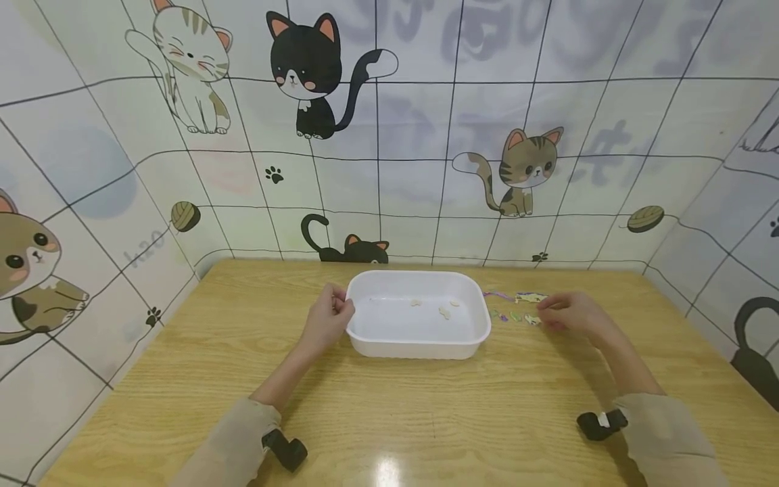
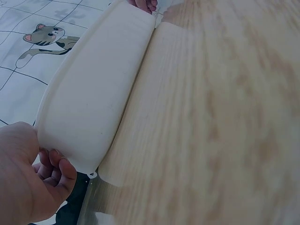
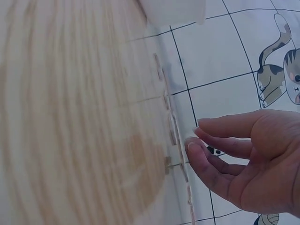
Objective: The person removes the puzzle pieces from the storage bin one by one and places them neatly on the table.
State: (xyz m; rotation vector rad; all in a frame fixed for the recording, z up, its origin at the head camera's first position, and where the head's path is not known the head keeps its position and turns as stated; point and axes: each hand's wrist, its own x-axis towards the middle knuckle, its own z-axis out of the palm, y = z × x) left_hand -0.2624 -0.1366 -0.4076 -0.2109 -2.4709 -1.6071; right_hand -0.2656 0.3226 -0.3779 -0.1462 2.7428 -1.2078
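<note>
A white plastic basin [image 1: 420, 348] stands on the wooden table, with a few small pale pieces [image 1: 445, 313] lying inside it. At its left end my left hand [image 1: 328, 316] grips the rim; the left wrist view shows the fingers [image 2: 57, 171] curled against the outer wall. To the basin's right lie several small, flat, colourful pieces [image 1: 516, 316] and a patterned strip [image 1: 531, 297]. Close over the right end of these pieces is my right hand [image 1: 575, 314]. Its thumb and fingers [image 3: 225, 126] are bent towards each other, with nothing visible between them.
The light wooden table [image 1: 389, 406] ends at a wall covering [image 1: 414, 182] printed with cats and grid lines. A thin purple strip [image 1: 499, 295] lies beside the basin's right wall. Dark wrist mounts [image 1: 286, 450] sit on both sleeves.
</note>
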